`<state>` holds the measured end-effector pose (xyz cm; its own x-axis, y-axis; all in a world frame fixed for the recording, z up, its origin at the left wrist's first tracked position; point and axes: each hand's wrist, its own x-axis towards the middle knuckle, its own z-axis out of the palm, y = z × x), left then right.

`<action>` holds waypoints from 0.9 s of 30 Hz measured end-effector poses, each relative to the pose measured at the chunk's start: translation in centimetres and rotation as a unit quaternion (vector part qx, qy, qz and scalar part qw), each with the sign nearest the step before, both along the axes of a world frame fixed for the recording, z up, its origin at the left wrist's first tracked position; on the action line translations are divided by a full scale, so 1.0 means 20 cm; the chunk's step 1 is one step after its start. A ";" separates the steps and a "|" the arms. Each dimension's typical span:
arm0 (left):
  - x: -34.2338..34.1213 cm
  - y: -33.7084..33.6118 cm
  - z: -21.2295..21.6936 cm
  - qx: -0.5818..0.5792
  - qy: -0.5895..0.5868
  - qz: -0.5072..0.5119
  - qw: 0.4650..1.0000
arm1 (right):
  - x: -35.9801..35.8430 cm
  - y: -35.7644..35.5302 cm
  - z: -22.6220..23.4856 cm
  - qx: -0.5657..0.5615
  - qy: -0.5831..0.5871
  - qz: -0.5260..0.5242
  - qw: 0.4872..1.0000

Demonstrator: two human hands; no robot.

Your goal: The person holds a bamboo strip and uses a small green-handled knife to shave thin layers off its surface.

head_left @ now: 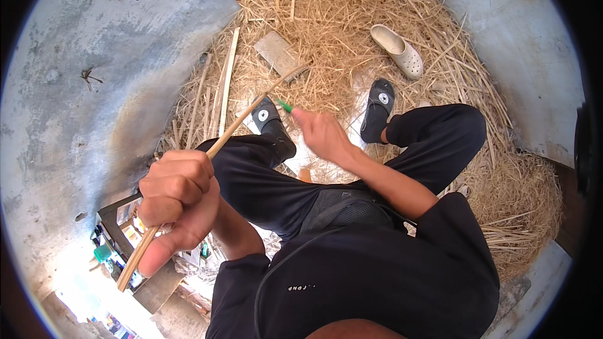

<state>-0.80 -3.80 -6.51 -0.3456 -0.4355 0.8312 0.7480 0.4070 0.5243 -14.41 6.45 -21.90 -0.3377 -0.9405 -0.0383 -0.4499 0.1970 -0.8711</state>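
Note:
My left hand (179,198) is wrapped round a long, thin bamboo strip (233,127). The strip slants up and to the right, its near end sticking out below my fist and its far end over the floor by a flat block. Ahead of my lap, my right hand (321,137) is closed on a small tool with a green end (284,106); the rest of it is hidden, so its exact kind does not show. That green end is close to the strip's right side, apart from it. Both hands are above my spread legs.
Pale shavings (339,6) cover the floor. A flat grey block (275,52) and long split strips (228,81) lie ahead, a beige clog (398,52) to the right. Grey walls stand at left (81,107) and right (502,31). Assorted items clutter the lower left.

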 end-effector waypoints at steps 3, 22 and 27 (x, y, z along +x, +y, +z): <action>-0.01 0.02 -0.01 -0.004 0.010 0.019 1.000 | -0.09 -0.06 0.01 0.121 -0.010 0.020 0.992; 0.00 0.09 -0.03 0.001 0.025 0.014 1.000 | -0.02 0.00 0.00 0.044 0.049 -0.002 0.998; -0.05 0.14 -0.02 0.000 0.025 0.000 1.000 | -0.02 0.03 0.14 0.051 -0.005 -0.003 0.999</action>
<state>-1.81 -0.96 -6.85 -0.3036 -0.4349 0.8477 0.7735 0.4071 0.4859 -14.74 7.09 -19.02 -0.3416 -0.9298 -0.1369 -0.4394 0.2868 -0.8513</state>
